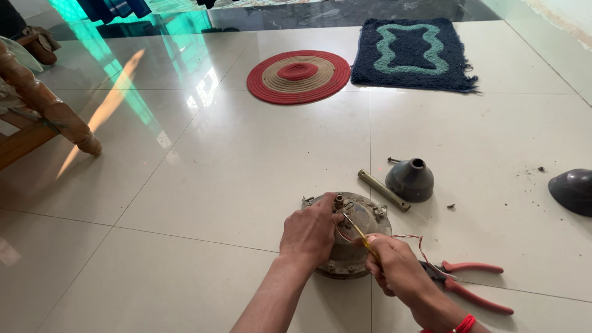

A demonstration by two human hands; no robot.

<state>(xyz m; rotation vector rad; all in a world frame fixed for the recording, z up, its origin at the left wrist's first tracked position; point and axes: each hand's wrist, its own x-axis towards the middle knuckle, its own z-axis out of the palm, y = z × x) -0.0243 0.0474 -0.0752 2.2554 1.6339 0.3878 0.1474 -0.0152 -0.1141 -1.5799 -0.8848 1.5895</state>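
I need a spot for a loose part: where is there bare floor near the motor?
Bare tile lies left of the round motor housing, out toward the wooden chair leg, and ahead toward the round red mat. The right is crowded: metal rod, grey cone cover, wires and red-handled pliers beside the right hand.

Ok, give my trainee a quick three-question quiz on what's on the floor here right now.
1. True or false: the pliers lie on the tiles, held by neither hand.
2. Which hand rests on top of the round metal motor housing: A) left hand B) right hand?
3. Fill in: the thin tool in the right hand has a ____ handle.

Key: 1 true. 2 A. 3 yellow.
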